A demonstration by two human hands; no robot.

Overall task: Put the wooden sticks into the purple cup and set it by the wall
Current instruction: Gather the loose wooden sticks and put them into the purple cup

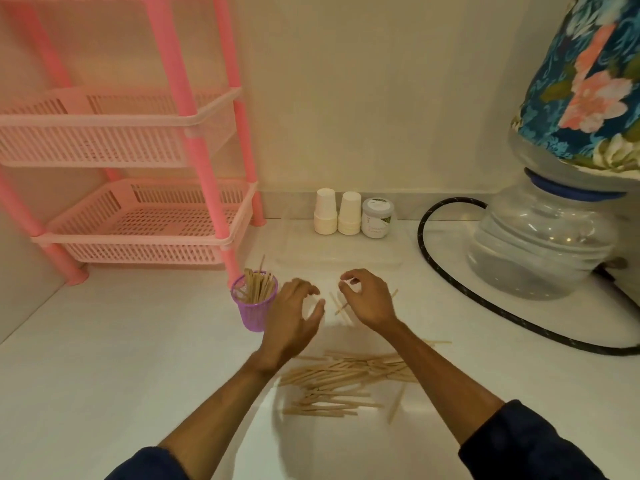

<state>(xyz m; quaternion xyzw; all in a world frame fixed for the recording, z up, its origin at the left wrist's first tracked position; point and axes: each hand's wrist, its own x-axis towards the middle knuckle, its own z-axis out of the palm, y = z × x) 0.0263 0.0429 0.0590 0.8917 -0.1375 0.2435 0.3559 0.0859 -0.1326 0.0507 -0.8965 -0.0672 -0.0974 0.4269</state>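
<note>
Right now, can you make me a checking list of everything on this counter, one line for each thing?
Surface: white counter, meets the wall at the back.
Job's things: purple cup upright, partly filled with sticks; pile of wooden sticks loose near the front; a few sticks between the hands.
Clutter: two stacks of paper cups and a small jar by the wall.
Hands: left hand open beside the cup; right hand curled, fingertips pinched.
Cables: black hose looping across the counter.
Surroundings: pink basket rack, water bottle with floral cover.
</note>
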